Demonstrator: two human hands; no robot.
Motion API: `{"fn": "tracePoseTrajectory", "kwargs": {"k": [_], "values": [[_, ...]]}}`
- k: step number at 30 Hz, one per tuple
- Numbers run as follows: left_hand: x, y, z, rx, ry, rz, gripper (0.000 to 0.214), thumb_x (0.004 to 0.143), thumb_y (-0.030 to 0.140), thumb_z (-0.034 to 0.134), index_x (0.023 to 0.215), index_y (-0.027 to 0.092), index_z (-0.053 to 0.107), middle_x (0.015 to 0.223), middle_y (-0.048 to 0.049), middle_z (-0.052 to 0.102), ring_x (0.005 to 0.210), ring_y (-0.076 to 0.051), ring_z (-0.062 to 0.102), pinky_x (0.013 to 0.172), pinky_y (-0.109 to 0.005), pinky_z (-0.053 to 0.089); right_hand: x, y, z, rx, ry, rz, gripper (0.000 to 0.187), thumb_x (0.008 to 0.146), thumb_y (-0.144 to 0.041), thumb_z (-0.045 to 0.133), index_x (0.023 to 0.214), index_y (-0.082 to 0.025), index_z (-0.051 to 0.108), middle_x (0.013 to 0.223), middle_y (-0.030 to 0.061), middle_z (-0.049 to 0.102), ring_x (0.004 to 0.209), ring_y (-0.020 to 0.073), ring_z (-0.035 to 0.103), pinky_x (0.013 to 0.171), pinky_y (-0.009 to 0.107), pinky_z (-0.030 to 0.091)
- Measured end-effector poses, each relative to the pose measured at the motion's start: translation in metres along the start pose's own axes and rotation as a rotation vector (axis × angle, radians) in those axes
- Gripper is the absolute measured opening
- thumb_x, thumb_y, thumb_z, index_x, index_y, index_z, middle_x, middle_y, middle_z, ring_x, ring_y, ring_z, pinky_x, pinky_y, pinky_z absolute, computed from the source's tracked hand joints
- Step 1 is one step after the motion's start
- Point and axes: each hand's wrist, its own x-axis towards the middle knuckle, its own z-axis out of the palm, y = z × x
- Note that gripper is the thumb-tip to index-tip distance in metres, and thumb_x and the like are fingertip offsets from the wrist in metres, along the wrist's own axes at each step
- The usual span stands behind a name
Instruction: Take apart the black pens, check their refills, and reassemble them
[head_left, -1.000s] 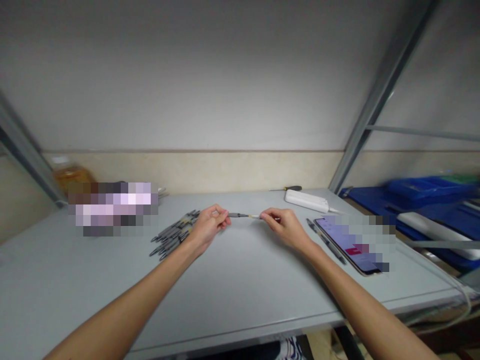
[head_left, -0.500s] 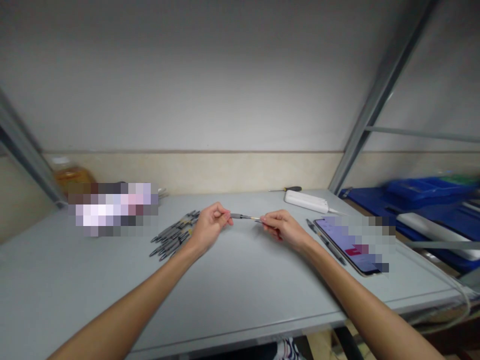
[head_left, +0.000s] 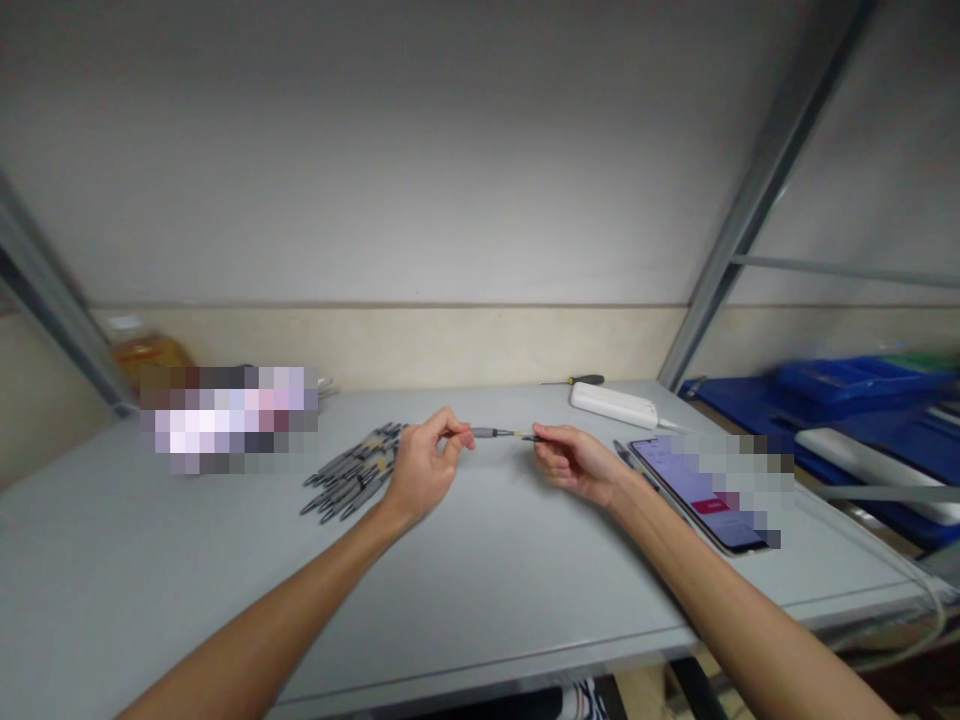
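A slim grey pen point(head_left: 486, 433) is held level above the desk, with a thin pale section showing towards its right end. Thumb and fingertips of my left hand point(head_left: 427, 465) pinch its grey barrel. My right hand point(head_left: 581, 465) pinches the dark end piece at the other side, its remaining fingers curled in. Whether that piece is separate from the barrel I cannot tell. Just left of and partly behind my left hand lies a pile of similar grey pens point(head_left: 352, 475). Another pen point(head_left: 626, 455) rests beside my right wrist, partly covered by the forearm.
Right of my right arm lies a phone point(head_left: 694, 490) with its screen lit. Behind it are a white power strip point(head_left: 613, 404) with a cable and a screwdriver point(head_left: 589, 380). Blue trays point(head_left: 840, 385) stand far right; a bottle point(head_left: 146, 350) and a blurred-out item are at left.
My right hand has shifted slightly right and turned, so more of the dark end piece shows at its fingertips. My left hand has moved a little right along with the barrel.
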Motion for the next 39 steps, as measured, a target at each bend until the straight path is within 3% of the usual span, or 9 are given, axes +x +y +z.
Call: {"fn": "tracePoseTrajectory", "kwargs": {"k": [5,8,11,15,18,21,29,34,39], "values": [[-0.004,0.001,0.004,0.092,-0.102,0.122,0.009,0.077,0.026,0.056,0.072,0.02,0.06,0.074,-0.0045,0.063,0.073,-0.018,0.056,0.073,-0.028,0.04,0.002,0.0,0.008,-0.101,0.331,-0.286,0.029,0.069,-0.04,0.067,0.065,-0.014,0.056,0.052,-0.0018,0.05,0.044,0.0066,0.041,0.038,0.018,0.029],[-0.007,0.001,0.007,0.193,-0.245,0.192,0.01,0.079,0.027,0.053,0.08,0.02,0.061,0.079,-0.0051,0.061,0.076,-0.018,0.054,0.073,-0.028,0.04,0.004,-0.001,0.01,0.017,0.378,-0.346,0.025,0.068,-0.039,0.067,0.071,-0.016,0.056,0.067,0.0027,0.058,0.058,0.0116,0.052,0.048,0.022,0.041],[-0.01,0.001,0.008,0.295,-0.422,0.272,0.014,0.081,0.027,0.05,0.089,0.02,0.06,0.086,-0.0058,0.062,0.082,-0.018,0.054,0.077,-0.029,0.04,0.005,-0.004,0.008,0.213,0.383,-0.392,0.025,0.073,-0.041,0.059,0.069,-0.02,0.048,0.068,0.0024,0.057,0.064,0.0153,0.056,0.057,0.028,0.047],[-0.007,0.0,0.005,0.521,-0.462,0.333,0.019,0.083,0.031,0.048,0.093,0.019,0.058,0.09,-0.0078,0.062,0.089,-0.021,0.053,0.082,-0.033,0.038,0.004,-0.011,-0.001,0.348,0.328,-0.428,0.023,0.076,-0.039,0.052,0.066,-0.022,0.04,0.05,-0.0054,0.038,0.045,0.011,0.041,0.046,0.025,0.04],[-0.003,-0.002,-0.001,0.784,-0.433,0.292,0.019,0.085,0.029,0.043,0.092,0.018,0.058,0.091,-0.0098,0.062,0.092,-0.023,0.051,0.082,-0.036,0.037,0.004,-0.017,-0.005,0.304,0.254,-0.406,0.032,0.078,-0.048,0.043,0.06,-0.022,0.037,0.045,-0.0079,0.022,0.036,0.0086,0.019,0.034,0.021,0.023],[0.0,-0.005,-0.007,0.987,-0.42,0.213,0.019,0.083,0.02,0.041,0.09,0.018,0.059,0.093,-0.0117,0.061,0.095,-0.025,0.049,0.079,-0.037,0.037,0.005,-0.024,-0.001,0.291,0.2,-0.358,0.036,0.078,-0.047,0.039,0.054,-0.022,0.033,0.042,-0.0086,0.015,0.035,0.0081,0.009,0.031,0.019,0.014],[-0.001,-0.006,-0.01,1.203,-0.39,0.077,0.029,0.075,0.008,0.039,0.093,0.012,0.061,0.095,-0.0181,0.059,0.095,-0.03,0.049,0.074,-0.04,0.04,0.012,-0.036,0.024,0.348,0.112,-0.268,0.035,0.078,-0.044,0.036,0.051,-0.021,0.031,0.04,-0.0091,0.013,0.034,0.0067,0.005,0.029,0.017,0.011],[-0.001,-0.007,-0.01,1.216,-0.389,0.014,0.033,0.075,0.004,0.036,0.094,0.011,0.062,0.095,-0.0187,0.059,0.093,-0.029,0.051,0.072,-0.039,0.042,0.013,-0.035,0.025,0.334,0.1,-0.242,0.034,0.077,-0.038,0.037,0.049,-0.021,0.029,0.038,-0.0088,0.013,0.033,0.0067,0.005,0.029,0.017,0.012],[-0.001,-0.009,-0.01,1.224,-0.376,0.005,0.034,0.075,0.002,0.035,0.094,0.012,0.061,0.096,-0.0177,0.058,0.094,-0.028,0.051,0.073,-0.038,0.042,0.013,-0.034,0.026,0.294,0.089,-0.219,0.04,0.078,-0.049,0.038,0.05,-0.021,0.03,0.039,-0.0094,0.013,0.033,0.0059,0.007,0.028,0.016,0.013]]}}
